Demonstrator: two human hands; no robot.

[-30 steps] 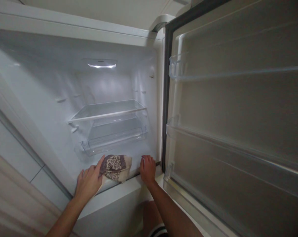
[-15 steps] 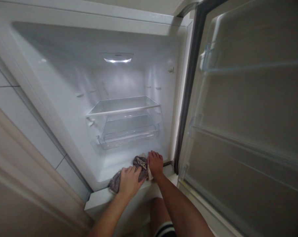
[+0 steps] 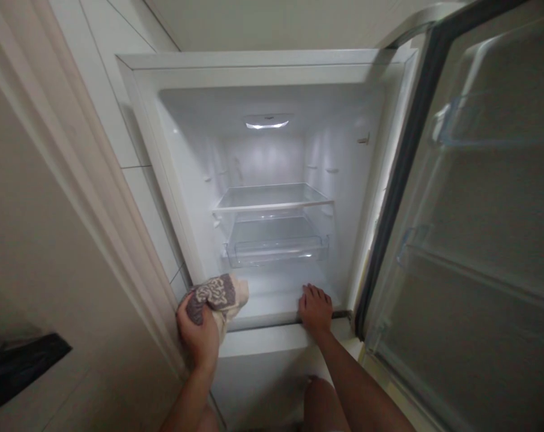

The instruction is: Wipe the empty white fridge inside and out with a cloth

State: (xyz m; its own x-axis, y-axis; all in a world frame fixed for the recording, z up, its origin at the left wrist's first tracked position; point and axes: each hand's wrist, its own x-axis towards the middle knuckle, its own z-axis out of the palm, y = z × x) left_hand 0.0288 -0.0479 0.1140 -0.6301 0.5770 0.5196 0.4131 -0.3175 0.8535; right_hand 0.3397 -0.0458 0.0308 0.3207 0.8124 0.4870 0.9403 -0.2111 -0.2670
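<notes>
The left hand (image 3: 200, 336) is closed around a bunched cloth (image 3: 215, 292), thumb bent over its near side and fingers wrapped along its left. The cloth is grey-brown with a cream pattern, and a plain cream part hangs down to the right of the thumb. It sits at the near left corner of the opening of a white refrigerator (image 3: 263, 75); whether it touches the rim there cannot be told. The right hand (image 3: 316, 310) lies palm down at the near right edge of the refrigerator floor (image 3: 272, 293), fingers loosely extended and slightly bent, with nothing visible in its grasp; the underside of the palm is hidden. The two hands are well apart. Farther in, a see-through drawer (image 3: 276, 251) sits below a glass shelf (image 3: 272, 196), and a lit lamp (image 3: 267, 123) shows at the top. The refrigerator door (image 3: 488, 204) stands open on the right, edged with a dark gasket (image 3: 400, 162) and fitted with see-through door racks (image 3: 483, 273). To the left are white wall tiles (image 3: 96, 78), a beige door frame (image 3: 87, 162) and, at the near left, something black (image 3: 24, 372). One bent leg (image 3: 323, 405) shows below the right hand.
</notes>
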